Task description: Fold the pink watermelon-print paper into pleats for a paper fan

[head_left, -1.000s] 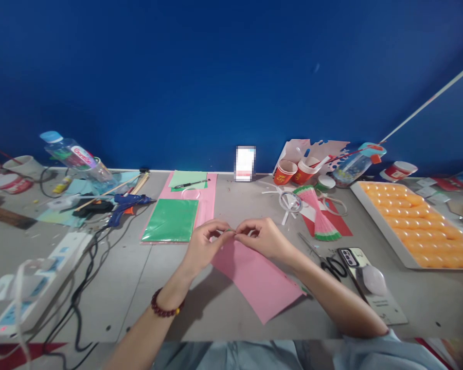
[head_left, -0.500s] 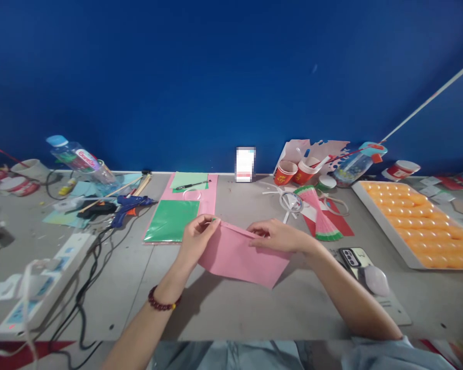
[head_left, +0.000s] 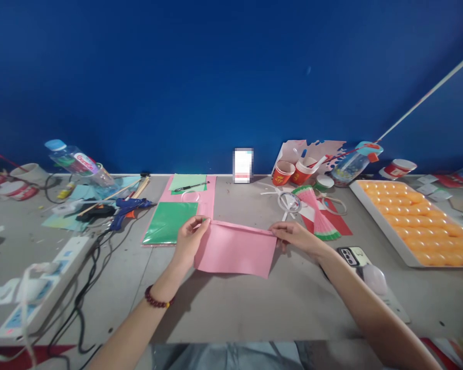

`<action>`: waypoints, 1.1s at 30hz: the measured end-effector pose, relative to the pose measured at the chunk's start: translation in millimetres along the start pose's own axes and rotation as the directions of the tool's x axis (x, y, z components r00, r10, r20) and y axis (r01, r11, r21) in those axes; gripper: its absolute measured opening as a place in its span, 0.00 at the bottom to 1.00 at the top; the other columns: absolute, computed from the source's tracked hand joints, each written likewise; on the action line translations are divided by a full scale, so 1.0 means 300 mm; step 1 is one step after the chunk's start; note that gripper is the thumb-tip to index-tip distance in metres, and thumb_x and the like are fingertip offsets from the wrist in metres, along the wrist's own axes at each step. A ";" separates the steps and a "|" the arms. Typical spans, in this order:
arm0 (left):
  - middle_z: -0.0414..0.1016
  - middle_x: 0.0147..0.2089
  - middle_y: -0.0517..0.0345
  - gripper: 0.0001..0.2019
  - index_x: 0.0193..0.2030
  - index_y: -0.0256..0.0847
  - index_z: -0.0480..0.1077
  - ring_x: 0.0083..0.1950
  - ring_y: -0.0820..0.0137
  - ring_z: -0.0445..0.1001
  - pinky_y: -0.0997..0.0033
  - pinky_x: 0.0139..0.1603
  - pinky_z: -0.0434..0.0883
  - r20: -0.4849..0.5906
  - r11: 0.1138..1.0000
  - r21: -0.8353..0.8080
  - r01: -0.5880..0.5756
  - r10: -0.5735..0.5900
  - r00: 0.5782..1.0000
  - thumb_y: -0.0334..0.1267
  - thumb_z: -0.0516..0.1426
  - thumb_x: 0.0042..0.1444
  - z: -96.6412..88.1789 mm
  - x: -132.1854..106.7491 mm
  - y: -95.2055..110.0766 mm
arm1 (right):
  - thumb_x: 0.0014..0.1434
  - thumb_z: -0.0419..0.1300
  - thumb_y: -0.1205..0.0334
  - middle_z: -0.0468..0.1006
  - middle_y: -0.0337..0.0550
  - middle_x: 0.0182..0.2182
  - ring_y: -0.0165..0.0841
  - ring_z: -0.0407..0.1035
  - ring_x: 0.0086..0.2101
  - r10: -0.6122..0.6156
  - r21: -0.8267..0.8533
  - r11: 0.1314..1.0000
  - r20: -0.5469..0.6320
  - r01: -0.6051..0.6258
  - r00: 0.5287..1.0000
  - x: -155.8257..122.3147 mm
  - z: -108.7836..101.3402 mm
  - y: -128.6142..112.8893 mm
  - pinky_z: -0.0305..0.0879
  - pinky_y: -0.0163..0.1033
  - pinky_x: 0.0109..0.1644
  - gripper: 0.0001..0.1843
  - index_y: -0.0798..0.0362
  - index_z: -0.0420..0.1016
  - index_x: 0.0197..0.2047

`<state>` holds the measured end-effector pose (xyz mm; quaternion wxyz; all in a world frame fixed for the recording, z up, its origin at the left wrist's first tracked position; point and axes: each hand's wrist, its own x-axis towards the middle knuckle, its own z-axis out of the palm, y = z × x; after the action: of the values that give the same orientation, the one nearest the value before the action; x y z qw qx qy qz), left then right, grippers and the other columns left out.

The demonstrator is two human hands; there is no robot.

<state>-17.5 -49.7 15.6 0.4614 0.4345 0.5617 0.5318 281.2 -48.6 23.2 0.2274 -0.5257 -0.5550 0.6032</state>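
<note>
The left hand (head_left: 193,237) and right hand (head_left: 295,237) pinch pink paper (head_left: 235,253) in their fingers, above the desk (head_left: 262,311). A green packet (head_left: 168,221) lies beside the left hand; red cups (head_left: 282,178) stand near the desk's back edge.

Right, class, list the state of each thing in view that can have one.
Pink sheet, held out, far edge folded
Left hand, pinching one top corner
Right hand, pinching the other
Blue-capped bottle, closed, tilted
Glue gun, lying on its side
Pen, lying down
Green packet, lying flat
Power strip, plugs inserted, light lit
Phone, back up
White tray, filled with orange balls
Pleated paper, gathered mid-length, ends fanned
</note>
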 end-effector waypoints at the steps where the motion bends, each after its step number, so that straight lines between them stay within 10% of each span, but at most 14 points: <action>1: 0.73 0.30 0.59 0.15 0.31 0.38 0.71 0.28 0.75 0.67 0.78 0.27 0.63 0.003 1.000 -0.001 0.006 -0.006 1.000 0.48 0.64 0.44 0.000 0.000 0.000 | 0.50 0.62 0.42 0.73 0.39 0.23 0.27 0.66 0.22 -0.001 0.011 1.000 -0.012 0.001 1.000 0.003 0.001 0.004 0.64 0.34 0.27 0.25 0.57 0.75 0.37; 18: 0.78 0.31 0.55 0.06 0.31 0.41 0.76 0.32 0.67 0.74 0.69 0.37 0.70 0.309 0.889 0.367 -0.275 0.162 0.937 0.38 0.58 0.49 -0.014 0.069 -0.088 | 0.53 0.57 0.51 0.77 0.42 0.27 0.33 0.68 0.29 -0.242 -0.366 0.923 -0.302 0.122 0.922 0.098 -0.028 0.090 0.62 0.38 0.35 0.15 0.54 0.77 0.33; 33: 0.73 0.43 0.51 0.15 0.42 0.41 0.70 0.47 0.63 0.71 0.67 0.43 0.68 0.478 0.197 0.838 -0.509 0.185 0.859 0.21 0.48 0.57 0.074 0.031 -0.136 | 0.54 0.50 0.64 0.68 0.38 0.22 0.32 0.63 0.25 -0.382 -0.659 0.747 -0.313 0.091 0.869 0.150 -0.015 0.113 0.53 0.35 0.31 0.08 0.52 0.70 0.33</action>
<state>2.5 -38.6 -25.8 0.0503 0.8045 0.5798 0.1187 280.3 -17.6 -23.8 0.2333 -0.6131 -0.7223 0.2191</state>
